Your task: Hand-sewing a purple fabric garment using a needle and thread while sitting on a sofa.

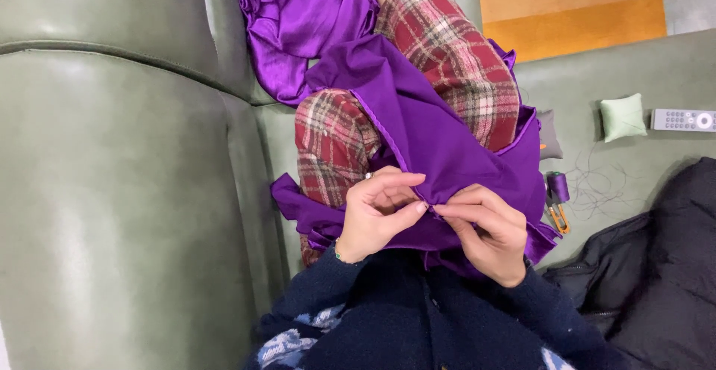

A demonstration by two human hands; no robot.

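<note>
A purple cloth (432,127) lies draped over my lap and my red plaid trousers (455,49). My left hand (377,213) pinches a fold of the cloth's edge between thumb and fingers. My right hand (485,232) grips the same edge right beside it, fingertips nearly touching the left hand's. More shiny purple fabric (298,19) is bunched on the sofa above my knees. Whether a needle is held I cannot tell.
I sit on a grey-green leather sofa (112,161). To the right lie a purple thread spool (557,186), orange-handled snips (558,217), loose thread, a small green pincushion (623,116), a grey remote (684,120) and a black padded jacket (656,265). An orange rug (570,4) is beyond.
</note>
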